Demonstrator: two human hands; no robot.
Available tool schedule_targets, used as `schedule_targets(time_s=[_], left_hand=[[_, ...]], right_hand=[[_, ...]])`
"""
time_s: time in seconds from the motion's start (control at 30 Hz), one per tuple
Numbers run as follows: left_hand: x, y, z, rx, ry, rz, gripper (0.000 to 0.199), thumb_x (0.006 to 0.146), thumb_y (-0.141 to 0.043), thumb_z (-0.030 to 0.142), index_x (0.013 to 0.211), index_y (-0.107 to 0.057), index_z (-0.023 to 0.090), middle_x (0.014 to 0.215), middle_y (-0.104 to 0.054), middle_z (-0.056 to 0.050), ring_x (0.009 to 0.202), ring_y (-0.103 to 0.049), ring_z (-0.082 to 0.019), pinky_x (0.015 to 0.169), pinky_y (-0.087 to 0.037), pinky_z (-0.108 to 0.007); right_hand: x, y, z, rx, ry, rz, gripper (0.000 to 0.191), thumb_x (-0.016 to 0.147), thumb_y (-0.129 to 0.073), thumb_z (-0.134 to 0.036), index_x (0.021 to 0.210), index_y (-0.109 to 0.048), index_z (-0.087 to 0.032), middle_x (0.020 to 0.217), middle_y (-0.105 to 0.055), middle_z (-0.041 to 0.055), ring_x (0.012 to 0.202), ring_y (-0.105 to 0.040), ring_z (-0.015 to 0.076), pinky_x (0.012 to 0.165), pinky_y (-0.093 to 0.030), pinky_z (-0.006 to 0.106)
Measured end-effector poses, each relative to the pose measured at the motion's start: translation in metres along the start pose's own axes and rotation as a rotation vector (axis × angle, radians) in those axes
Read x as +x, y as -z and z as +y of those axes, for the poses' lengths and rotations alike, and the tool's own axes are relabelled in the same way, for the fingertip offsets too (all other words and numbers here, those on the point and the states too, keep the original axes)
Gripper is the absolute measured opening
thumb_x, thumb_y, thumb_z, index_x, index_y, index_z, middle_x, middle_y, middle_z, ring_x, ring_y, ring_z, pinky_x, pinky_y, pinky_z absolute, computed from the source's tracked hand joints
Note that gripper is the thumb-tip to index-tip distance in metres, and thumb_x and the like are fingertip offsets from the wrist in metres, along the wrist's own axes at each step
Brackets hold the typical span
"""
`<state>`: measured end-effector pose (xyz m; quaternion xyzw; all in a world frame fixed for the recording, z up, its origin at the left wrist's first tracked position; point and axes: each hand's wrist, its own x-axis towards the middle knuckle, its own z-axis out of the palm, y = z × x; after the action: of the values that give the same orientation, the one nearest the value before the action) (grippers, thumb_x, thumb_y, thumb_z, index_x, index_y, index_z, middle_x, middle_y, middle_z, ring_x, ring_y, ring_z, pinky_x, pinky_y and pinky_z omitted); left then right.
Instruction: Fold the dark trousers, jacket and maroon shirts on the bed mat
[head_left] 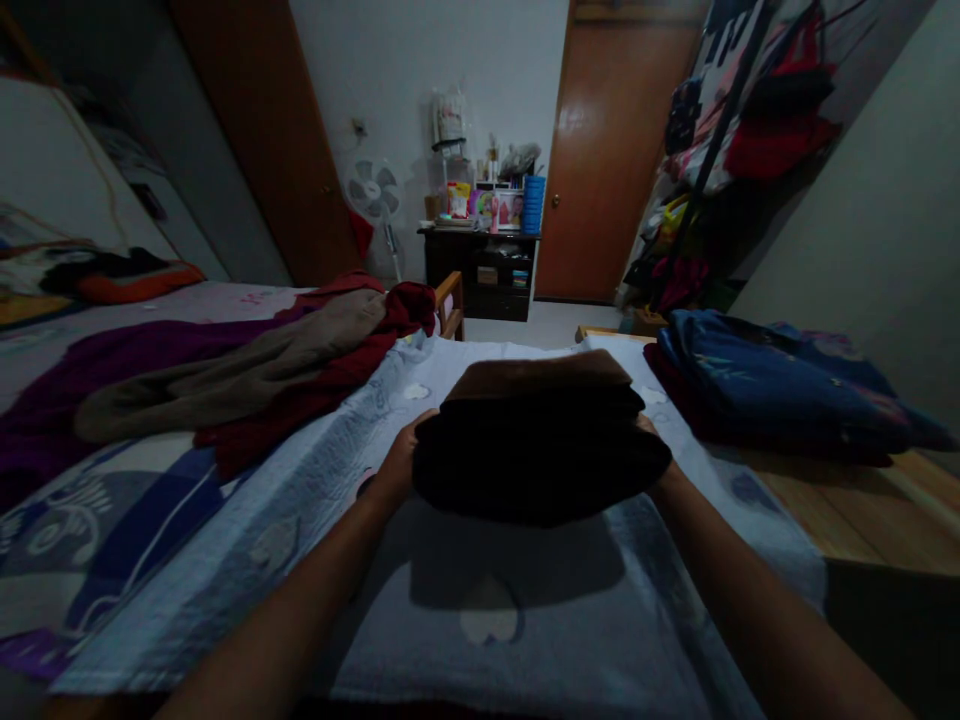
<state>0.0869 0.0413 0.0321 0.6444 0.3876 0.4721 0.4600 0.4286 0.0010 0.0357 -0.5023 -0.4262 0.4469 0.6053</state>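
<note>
A thick stack of folded dark clothes (540, 450), brown on top and near black at its front, is held between my two hands. My left hand (411, 448) grips its left side, the fingers mostly hidden beneath and behind it. On the other side my right hand (654, 455) grips the stack, largely covered by the cloth. The stack appears raised over a pale blue bedsheet (491, 610) with heart shapes, on which its shadow falls.
Folded blue denim clothes (757, 375) lie on a wooden surface (817, 500) at the right. Loose grey trousers (247, 365) and dark red cloth (322, 410) spread over the left side. Farther back stand a fan (375, 190), a dark cabinet (476, 280) and a wooden door (619, 150).
</note>
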Motion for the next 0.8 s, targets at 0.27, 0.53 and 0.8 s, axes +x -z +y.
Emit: schedule_targets(time_s=[0.27,0.53,0.8], left_hand=[[-0.057,0.008,-0.014,0.364,-0.207,-0.239,0.023,0.076,-0.059,0.025,0.098,-0.063,0.023,0.113,-0.064,-0.005,0.111,-0.054,-0.023,0.101,-0.039,-0.039],[-0.080,0.020,-0.025,0.723,-0.251,-0.499,0.035,0.079,-0.047,0.006,0.103,-0.065,0.025,0.122,-0.063,-0.004,0.116,-0.052,-0.020,0.101,-0.040,-0.037],[-0.067,-0.020,0.024,0.844,-0.253,-0.442,0.034,0.087,-0.043,0.014,0.111,-0.064,0.022,0.125,-0.063,-0.006,0.120,-0.053,-0.021,0.104,-0.038,-0.039]], right_hand=[[-0.066,0.032,0.025,-0.411,0.046,-0.140,0.037,0.068,-0.060,-0.035,0.103,-0.068,-0.024,0.113,-0.068,0.0039,0.108,-0.060,0.0268,0.100,-0.044,0.040],[-0.096,0.047,0.036,-1.022,0.207,-0.408,0.035,0.082,-0.048,-0.024,0.110,-0.069,-0.027,0.132,-0.059,0.0024,0.124,-0.049,0.0239,0.108,-0.033,0.042],[-0.095,0.011,0.006,-1.110,0.355,-0.346,0.036,0.086,-0.044,-0.019,0.113,-0.067,-0.022,0.127,-0.061,0.0089,0.115,-0.057,0.0246,0.100,-0.043,0.041]])
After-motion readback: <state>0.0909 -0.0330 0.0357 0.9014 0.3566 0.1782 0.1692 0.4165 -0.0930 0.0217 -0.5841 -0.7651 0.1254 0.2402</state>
